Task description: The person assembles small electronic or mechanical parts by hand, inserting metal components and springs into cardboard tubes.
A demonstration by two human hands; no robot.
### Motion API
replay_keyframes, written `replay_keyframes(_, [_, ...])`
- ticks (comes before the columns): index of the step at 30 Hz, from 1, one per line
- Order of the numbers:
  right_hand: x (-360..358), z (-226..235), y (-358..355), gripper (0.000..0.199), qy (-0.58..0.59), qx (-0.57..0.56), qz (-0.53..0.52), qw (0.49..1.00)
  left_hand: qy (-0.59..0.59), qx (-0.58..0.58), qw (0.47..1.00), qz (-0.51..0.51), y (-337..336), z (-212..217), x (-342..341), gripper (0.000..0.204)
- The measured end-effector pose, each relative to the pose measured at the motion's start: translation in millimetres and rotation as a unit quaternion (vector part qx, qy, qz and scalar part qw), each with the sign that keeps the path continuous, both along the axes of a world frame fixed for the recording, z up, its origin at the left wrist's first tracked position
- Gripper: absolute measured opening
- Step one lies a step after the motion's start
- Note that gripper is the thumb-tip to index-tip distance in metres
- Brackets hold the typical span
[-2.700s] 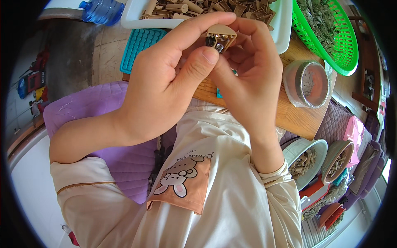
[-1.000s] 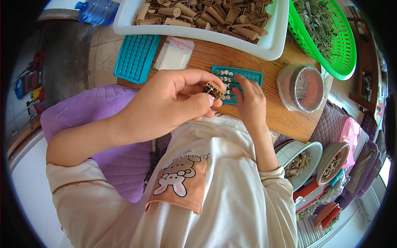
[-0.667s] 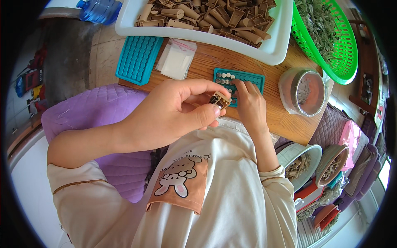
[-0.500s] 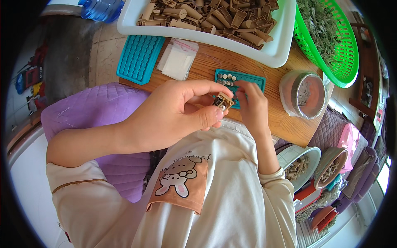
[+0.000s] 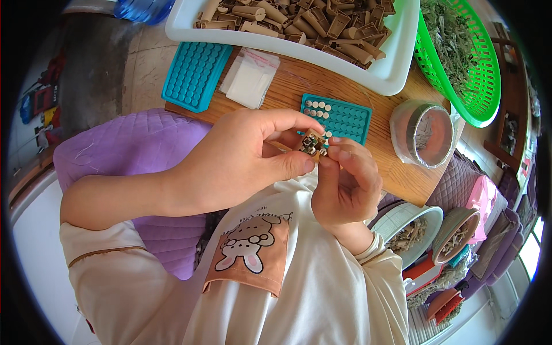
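Left hand [image 5: 241, 161] pinches small brown piece [image 5: 312, 144], mostly hidden; right hand [image 5: 345, 184] seemingly touching it.

A small stack of clear plastic bags [image 5: 249, 77], flat and whitish with a thin red strip along their top edge, lies on the wooden table at about eleven o'clock, between two teal trays. At three o'clock a round container [image 5: 424, 133] seems wrapped in clear film. No labels, signs or screens show.
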State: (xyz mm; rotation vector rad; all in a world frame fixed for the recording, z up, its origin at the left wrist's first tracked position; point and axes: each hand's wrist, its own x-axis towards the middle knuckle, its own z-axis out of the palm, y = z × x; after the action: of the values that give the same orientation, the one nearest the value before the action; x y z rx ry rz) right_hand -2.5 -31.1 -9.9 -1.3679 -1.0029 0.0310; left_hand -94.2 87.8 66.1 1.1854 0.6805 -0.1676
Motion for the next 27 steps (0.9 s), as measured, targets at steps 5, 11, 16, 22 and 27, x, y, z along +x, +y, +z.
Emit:
replay_keyframes(5, [-5, -2, 3, 0.027, -0.001, 0.020, 0.002, 1.000, 0.000, 0.032, 0.999, -0.005, -1, -3, -1, 0.032])
replay_keyframes(11, [8, 5, 4, 0.026, -0.095, -0.081, 0.076, 0.989, 0.019, 0.003, 1.000, 0.004, 3, -8, -4, 0.029])
replay_keyframes(16, [29, -18, -9, 0.026, 0.137, -0.082, -0.016, 0.987, 0.021, -0.030, 0.999, -0.002, 9, -1, 2, 0.026])
replay_keyframes(22, [49, -62, -24, 0.022, -0.106, -0.368, 0.042, 0.923, 0.015, -0.048, 0.999, -0.017, 9, -3, 0, 0.024])
replay_keyframes(27, [41, -65, -23, 0.017, -0.177, -0.415, 0.050, 0.891, -0.003, -0.061, 0.997, -0.041, 7, -7, 0, 0.025])
